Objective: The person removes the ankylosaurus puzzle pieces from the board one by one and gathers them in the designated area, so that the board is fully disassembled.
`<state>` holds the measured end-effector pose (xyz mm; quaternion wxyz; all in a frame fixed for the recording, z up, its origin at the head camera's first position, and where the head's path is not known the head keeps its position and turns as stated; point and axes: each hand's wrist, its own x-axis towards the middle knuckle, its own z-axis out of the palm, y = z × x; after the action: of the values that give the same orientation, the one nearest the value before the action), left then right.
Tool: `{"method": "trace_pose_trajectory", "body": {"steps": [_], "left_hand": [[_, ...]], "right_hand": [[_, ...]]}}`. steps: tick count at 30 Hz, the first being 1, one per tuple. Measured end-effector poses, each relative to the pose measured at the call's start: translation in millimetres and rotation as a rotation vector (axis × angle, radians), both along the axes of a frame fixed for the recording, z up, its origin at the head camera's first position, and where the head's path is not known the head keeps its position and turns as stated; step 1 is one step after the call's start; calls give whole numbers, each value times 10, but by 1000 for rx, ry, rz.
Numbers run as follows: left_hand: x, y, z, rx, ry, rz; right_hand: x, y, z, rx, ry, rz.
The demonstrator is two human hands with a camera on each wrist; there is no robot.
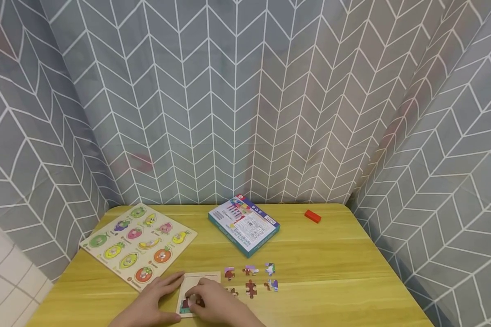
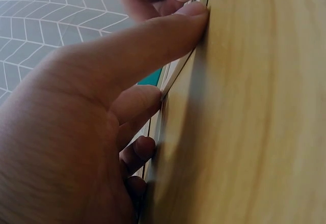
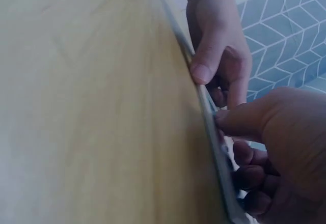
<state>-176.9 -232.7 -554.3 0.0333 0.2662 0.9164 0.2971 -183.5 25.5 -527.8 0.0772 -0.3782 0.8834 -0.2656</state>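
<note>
A small pale jigsaw tray (image 1: 204, 275) lies near the table's front edge. Along its left side my left hand (image 1: 157, 297) holds it, thumb at the near left corner and index finger by the far left one. My right hand (image 1: 217, 302) reaches over the tray, its thumb and curled fingers pinching a jigsaw piece low in the frame; the hand hides most of that piece. Teal and dark brown jigsaw pieces (image 1: 185, 305) show beside the right thumb. In the right wrist view, the right thumb (image 3: 239, 122) touches down just inside the tray's rim.
Several loose jigsaw pieces (image 1: 251, 288) lie right of the tray, the nearest partly behind the right hand. A wooden fruit puzzle board (image 1: 141, 243) sits at the left. Farther back are a flat box (image 1: 245, 225) and a red block (image 1: 313, 216). Patterned curtains (image 1: 237, 113) surround the table.
</note>
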Motion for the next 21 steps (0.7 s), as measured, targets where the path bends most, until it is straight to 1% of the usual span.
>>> {"method": "trace_pose_trajectory", "body": {"steps": [2,7,9,17,21], "left_hand": [[5,4,7,-4,10,-6],[15,10,27,0,2,-6],[16,9,33,0,5,-7],[3,-4,16,1,28,-12],[-5,-9,-5,4,25,-13]], "right_hand": [[-15,-8,-35,-16,-8,11],[-40,-8,-89,-47,-33,10],[-39,-4,-89,-58,-46,8],[-22,0,-64,-78,-47,-1],[-17,5,-69,-101,-78,0]]}}
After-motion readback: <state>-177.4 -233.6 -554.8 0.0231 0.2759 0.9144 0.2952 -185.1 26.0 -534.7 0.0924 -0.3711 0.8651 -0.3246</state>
